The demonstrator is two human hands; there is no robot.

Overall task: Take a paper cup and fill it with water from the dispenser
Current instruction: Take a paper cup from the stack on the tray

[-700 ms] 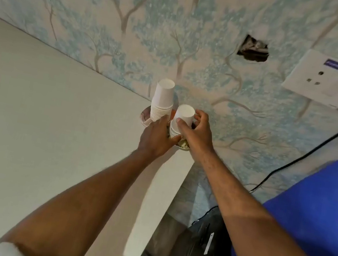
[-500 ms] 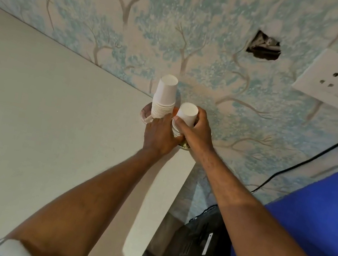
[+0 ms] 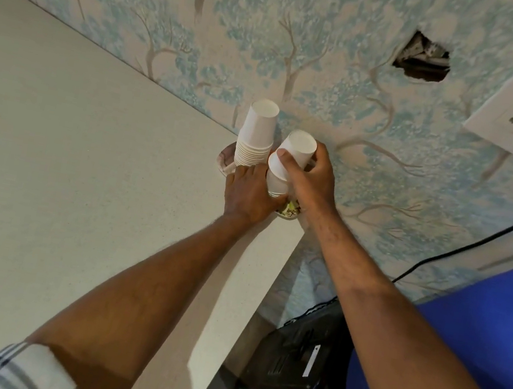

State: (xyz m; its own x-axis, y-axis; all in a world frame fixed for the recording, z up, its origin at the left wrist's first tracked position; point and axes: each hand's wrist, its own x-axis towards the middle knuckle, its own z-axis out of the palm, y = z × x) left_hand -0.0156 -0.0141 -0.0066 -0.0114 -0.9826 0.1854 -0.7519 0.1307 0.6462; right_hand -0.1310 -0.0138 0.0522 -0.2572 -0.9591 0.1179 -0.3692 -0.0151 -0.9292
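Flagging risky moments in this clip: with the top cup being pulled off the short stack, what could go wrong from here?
1. The right hand tilts the top cup while the left hand holds the short stack; a second cup may come along.
2. The tall stack stands right beside the left hand; a nudge might topple it.
3. Everything sits near the counter corner, so cups could fall off.

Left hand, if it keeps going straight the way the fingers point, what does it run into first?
Probably the short cup stack its fingers already touch. The left hand points toward the wall, with the right hand just beyond the stack; depth is hard to judge.
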